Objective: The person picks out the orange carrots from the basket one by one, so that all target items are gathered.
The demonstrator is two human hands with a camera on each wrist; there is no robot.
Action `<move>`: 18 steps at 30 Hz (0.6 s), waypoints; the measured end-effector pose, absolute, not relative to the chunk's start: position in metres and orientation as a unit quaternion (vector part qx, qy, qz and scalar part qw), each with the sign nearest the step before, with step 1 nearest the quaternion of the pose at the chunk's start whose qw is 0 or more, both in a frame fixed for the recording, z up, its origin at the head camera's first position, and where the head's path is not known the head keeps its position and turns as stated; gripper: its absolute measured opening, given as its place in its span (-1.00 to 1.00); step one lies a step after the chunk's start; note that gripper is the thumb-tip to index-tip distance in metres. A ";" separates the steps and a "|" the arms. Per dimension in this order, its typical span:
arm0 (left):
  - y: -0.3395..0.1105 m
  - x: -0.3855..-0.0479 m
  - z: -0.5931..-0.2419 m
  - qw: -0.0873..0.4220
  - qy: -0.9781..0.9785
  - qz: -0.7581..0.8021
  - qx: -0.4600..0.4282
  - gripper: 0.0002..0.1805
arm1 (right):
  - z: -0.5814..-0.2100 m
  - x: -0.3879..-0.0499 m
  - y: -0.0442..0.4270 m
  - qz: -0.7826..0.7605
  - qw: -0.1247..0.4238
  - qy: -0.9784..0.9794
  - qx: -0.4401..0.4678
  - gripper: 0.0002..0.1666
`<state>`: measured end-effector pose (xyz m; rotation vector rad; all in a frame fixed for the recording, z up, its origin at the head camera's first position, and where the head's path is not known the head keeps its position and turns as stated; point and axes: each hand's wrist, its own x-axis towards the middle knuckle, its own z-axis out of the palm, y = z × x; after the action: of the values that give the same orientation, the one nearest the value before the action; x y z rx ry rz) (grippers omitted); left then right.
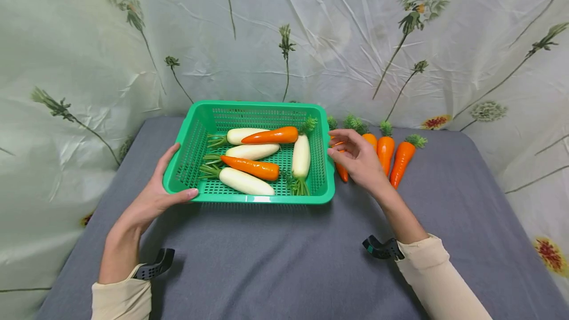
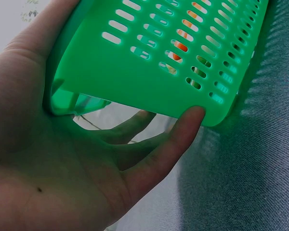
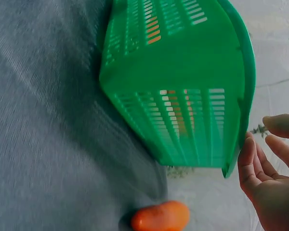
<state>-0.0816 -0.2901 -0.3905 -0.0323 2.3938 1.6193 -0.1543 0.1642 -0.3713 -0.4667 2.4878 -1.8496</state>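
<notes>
A green plastic basket (image 1: 249, 199) stands on the grey cloth, holding several white radishes (image 1: 246, 181) with green stalks and two carrots (image 1: 271, 136). My left hand (image 1: 153, 196) grips the basket's left end, thumb over the front rim. In the left wrist view, the left hand's fingers (image 2: 185, 132) lie against the outside of the perforated wall. At the other end, my right hand (image 1: 359, 158) has its fingers loosely bent, holding nothing. Its fingertips (image 3: 248, 144) touch or nearly touch the right rim. Several more carrots (image 1: 402, 159) lie beside and partly behind that hand.
Grey cloth (image 1: 284, 260) covers the table. A pale curtain (image 1: 338, 38) with a dandelion print hangs along the back and both sides. Each wrist wears a black band (image 1: 155, 264). One loose carrot (image 3: 161, 216) lies near the basket in the right wrist view.
</notes>
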 end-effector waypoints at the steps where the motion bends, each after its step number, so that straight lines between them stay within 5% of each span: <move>1: -0.290 -0.081 -0.391 0.125 0.822 0.556 -0.011 0.25 | -0.371 -0.155 0.161 -0.590 0.004 0.794 -0.150 -0.49; 18: -0.291 -0.082 -0.390 0.126 0.814 0.567 -0.012 0.23 | -0.360 -0.167 0.135 -0.602 0.014 0.781 -0.166 -0.52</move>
<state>-0.0816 -0.2908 -0.3903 -0.0339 2.3705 1.6522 -0.1668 0.1346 -0.3605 -0.5171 2.4305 -1.8748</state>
